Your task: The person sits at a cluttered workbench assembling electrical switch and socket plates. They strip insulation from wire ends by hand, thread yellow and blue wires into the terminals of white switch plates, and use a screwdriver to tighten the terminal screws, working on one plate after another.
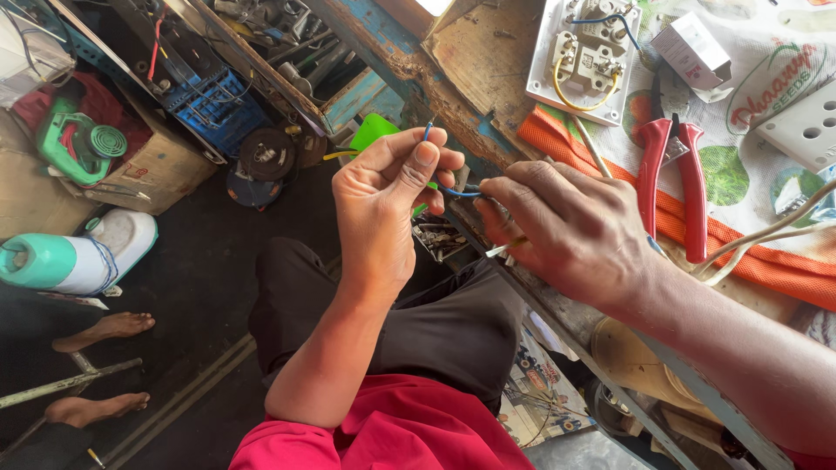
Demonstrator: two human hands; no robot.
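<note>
My left hand pinches the free end of a thin blue wire between thumb and fingers, its tip sticking up above the fingertips. My right hand grips the other part of the same wire together with a pale cable end, just beside the worn edge of the wooden workbench. The two hands are close together, above my lap. A white cable runs off from under my right hand to the right.
Red-handled pliers lie on an orange cloth by my right hand. A white switch plate with wired backs, a small white box and a white socket sit further back. Another person's bare feet rest on the dark floor at left.
</note>
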